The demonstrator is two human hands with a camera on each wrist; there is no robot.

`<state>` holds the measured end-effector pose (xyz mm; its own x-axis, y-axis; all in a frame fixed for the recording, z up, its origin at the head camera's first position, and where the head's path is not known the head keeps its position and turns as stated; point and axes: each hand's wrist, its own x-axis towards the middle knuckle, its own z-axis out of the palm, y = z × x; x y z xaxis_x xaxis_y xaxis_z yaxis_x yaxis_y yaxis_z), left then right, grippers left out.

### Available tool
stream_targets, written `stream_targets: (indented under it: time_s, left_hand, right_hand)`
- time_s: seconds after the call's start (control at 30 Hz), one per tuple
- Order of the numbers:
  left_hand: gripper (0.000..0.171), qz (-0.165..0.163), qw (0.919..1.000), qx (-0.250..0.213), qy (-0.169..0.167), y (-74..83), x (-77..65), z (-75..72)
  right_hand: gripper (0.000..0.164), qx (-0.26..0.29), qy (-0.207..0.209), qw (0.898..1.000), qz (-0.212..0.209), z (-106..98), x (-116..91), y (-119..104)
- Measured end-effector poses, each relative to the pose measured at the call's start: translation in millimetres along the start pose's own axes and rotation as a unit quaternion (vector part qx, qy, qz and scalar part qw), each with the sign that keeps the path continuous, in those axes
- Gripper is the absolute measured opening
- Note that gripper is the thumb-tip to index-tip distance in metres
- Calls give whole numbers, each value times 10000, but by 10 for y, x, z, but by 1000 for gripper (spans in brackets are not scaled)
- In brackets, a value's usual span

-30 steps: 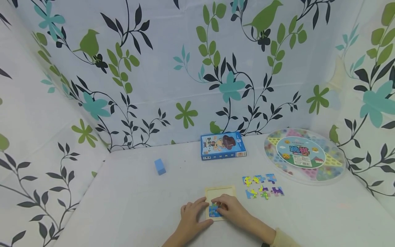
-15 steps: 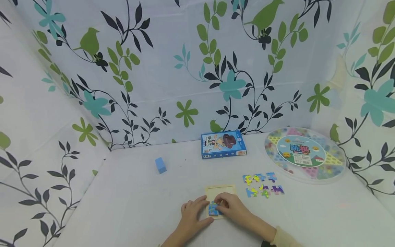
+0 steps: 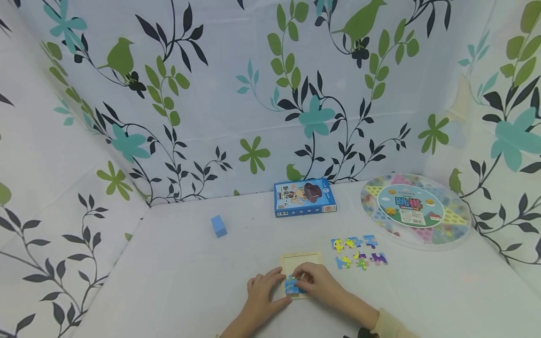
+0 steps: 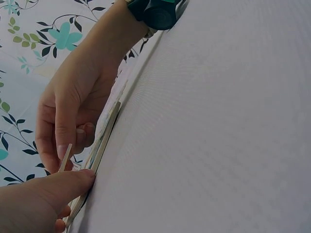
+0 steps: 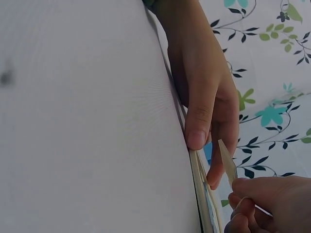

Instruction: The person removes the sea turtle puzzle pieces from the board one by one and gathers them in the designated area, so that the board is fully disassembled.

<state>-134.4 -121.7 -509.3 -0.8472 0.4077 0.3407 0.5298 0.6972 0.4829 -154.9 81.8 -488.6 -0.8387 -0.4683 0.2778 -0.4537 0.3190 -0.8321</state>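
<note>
A shallow wooden puzzle tray (image 3: 301,259) lies on the white-covered table, with blue jigsaw pieces at its near end. My left hand (image 3: 265,296) holds the tray's near left corner, thumb at the near edge and fingers along the left side. Over the near end, my right hand (image 3: 319,283) pinches a jigsaw piece (image 5: 227,160) between thumb and fingers. In the left wrist view this piece (image 4: 65,158) shows nearly edge-on, tilted and raised above the tray. Part of the tray's near right is hidden under the right hand.
Several loose jigsaw pieces (image 3: 359,252) lie in two rows right of the tray. Behind stand a blue game box (image 3: 305,197) and, at far right, a round clear-edged board game (image 3: 416,210). A small blue block (image 3: 219,226) sits at back left. Patterned cloth (image 3: 211,94) encloses the table.
Over the last second my right hand has shifted slightly at the tray's near end, and the blue piece by its fingertips has turned and tilted. The left hand keeps its place on the tray.
</note>
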Motion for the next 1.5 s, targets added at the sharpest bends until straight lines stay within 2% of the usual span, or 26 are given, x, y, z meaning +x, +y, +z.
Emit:
stream_targets:
  time_s: [0.2, 0.43, 0.63, 0.83, 0.9, 1.03, 1.17, 1.33, 1.5]
  left_hand:
    - [47, -38, 10000, -28, -47, 17, 3, -13]
    - [47, -137, 9998, 43, -102, 34, 4, -34]
    - [47, 3, 10000, 66, 5, 46, 0, -27]
    - [46, 17, 9999, 122, 26, 45, 16, -19]
    - [46, 11, 9999, 143, 42, 43, 15, -14]
    - [46, 0, 9999, 149, 71, 40, 9, -8]
    - [47, -137, 9998, 109, -56, 41, 7, -9]
    - [47, -227, 9996, 97, -160, 45, 14, -15]
    - [47, -261, 9995, 68, -155, 42, 7, -8]
  right_hand:
    - [11, -30, 135, 9999, -103, -144, -84, 11]
    - [10, -233, 352, 9991, 72, -386, -226, 49]
    - [9, -355, 461, 9983, 18, -616, -395, 131]
    - [6, -454, 497, 9968, 430, -800, -538, 244]
    - [6, -479, 495, 9966, 443, -839, -571, 281]
    - [7, -425, 429, 9977, 303, -892, -601, 345]
    - [9, -454, 362, 9983, 57, -919, -608, 385]
    - [9, -828, 258, 9961, -175, -952, -617, 416]
    - [8, -1053, -68, 9939, -306, -1004, -611, 419]
